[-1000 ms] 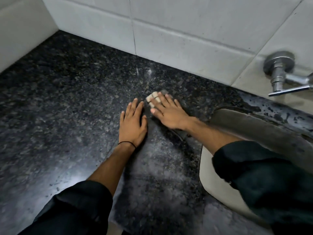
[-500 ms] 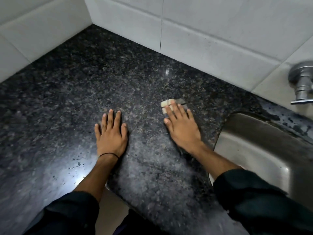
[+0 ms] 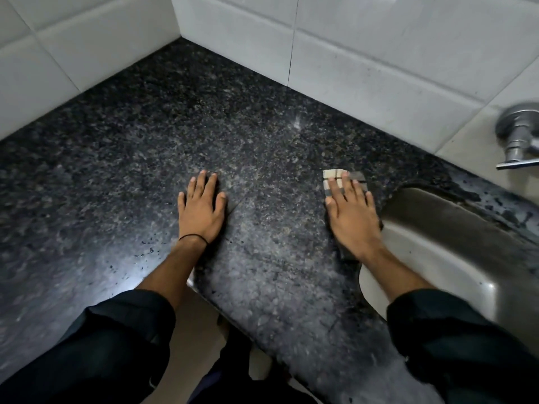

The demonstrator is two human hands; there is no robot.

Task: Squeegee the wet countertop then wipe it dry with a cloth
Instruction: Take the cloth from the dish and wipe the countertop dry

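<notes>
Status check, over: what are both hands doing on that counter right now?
Left hand flat on bare countertop, empty. Right hand pressing checked cloth flat, beside sink. Nothing in the way.

Cloth (image 3: 338,179) lies on countertop (image 3: 145,147), left of sink (image 3: 455,258).

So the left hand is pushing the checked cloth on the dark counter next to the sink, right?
Not quite. It is the right hand that presses the checked cloth flat on the dark counter next to the sink. The left hand lies flat on the bare counter with nothing under it. The head view shows this.
</notes>
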